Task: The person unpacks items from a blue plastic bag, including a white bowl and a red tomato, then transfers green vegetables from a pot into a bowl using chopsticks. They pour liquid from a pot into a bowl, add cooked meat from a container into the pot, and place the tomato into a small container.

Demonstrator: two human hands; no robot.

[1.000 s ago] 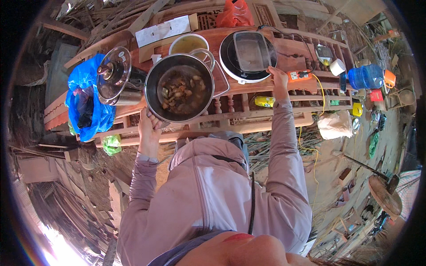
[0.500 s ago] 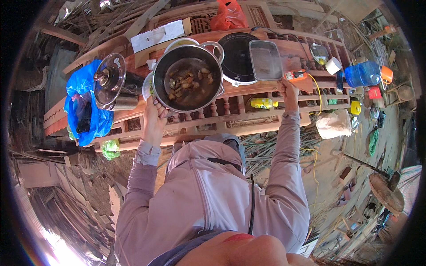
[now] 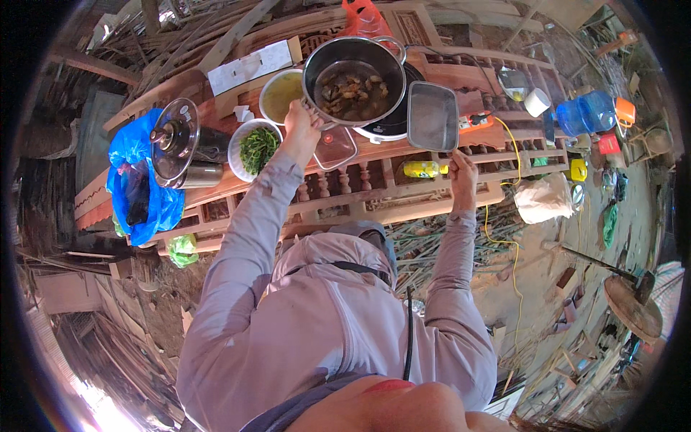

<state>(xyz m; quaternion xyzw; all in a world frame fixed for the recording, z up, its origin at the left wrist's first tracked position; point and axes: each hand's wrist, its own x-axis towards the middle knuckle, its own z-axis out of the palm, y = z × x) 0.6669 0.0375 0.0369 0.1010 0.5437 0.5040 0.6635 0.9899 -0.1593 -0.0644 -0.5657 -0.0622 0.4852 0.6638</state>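
My left hand (image 3: 303, 121) grips the near-left handle of a deep pot (image 3: 317, 88), which holds brown chunks in a thin liquid. The pot overlaps a black round electric cooktop (image 3: 392, 129) with a white rim and hides most of it; whether it rests there I cannot tell. In my right hand (image 3: 464, 174) is the near corner of a clear rectangular container (image 3: 433, 115), tilted beside the cooktop; no food shows in it. Left of the pot stand a bowl of yellowish soup (image 3: 283, 97) and a white bowl of cooked greens (image 3: 258, 147). A red-tinted clear box (image 3: 335, 147) lies under the pot's near edge.
A glass lid (image 3: 176, 137) leans on a steel pot (image 3: 201, 174) at the left, beside a blue plastic bag (image 3: 147, 201). An orange power strip (image 3: 476, 122) with a yellow cord lies at the right. A yellow bottle (image 3: 425, 169) is on the slatted wooden bench (image 3: 403, 209).
My left hand has carried the pot right and away from me, toward the cooktop, uncovering both bowls and the red-tinted box. My right hand and the container have come slightly nearer.
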